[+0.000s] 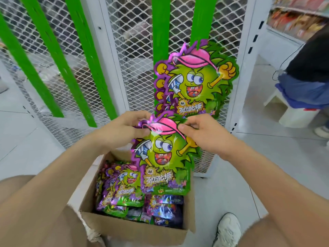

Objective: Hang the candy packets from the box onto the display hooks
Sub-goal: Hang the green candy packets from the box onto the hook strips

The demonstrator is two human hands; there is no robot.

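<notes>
A candy packet (pixel 163 163), green and purple with a cartoon face in a pink cap, hangs upright between my hands above the open cardboard box (pixel 135 227). My left hand (pixel 122 129) pinches its top left corner and my right hand (pixel 201 132) pinches its top right edge. Several more packets (pixel 122 188) lie in the box. A stack of the same packets (pixel 194 81) hangs on the white mesh display (pixel 135 43) just above my hands. The hook itself is hidden behind them.
Green slotted strips (pixel 83 56) run down the mesh panel. White uprights (pixel 243 56) frame it. Another person (pixel 309 75) sits on a white stool (pixel 292 111) at the right. My shoe (pixel 227 229) rests beside the box on the pale tiled floor.
</notes>
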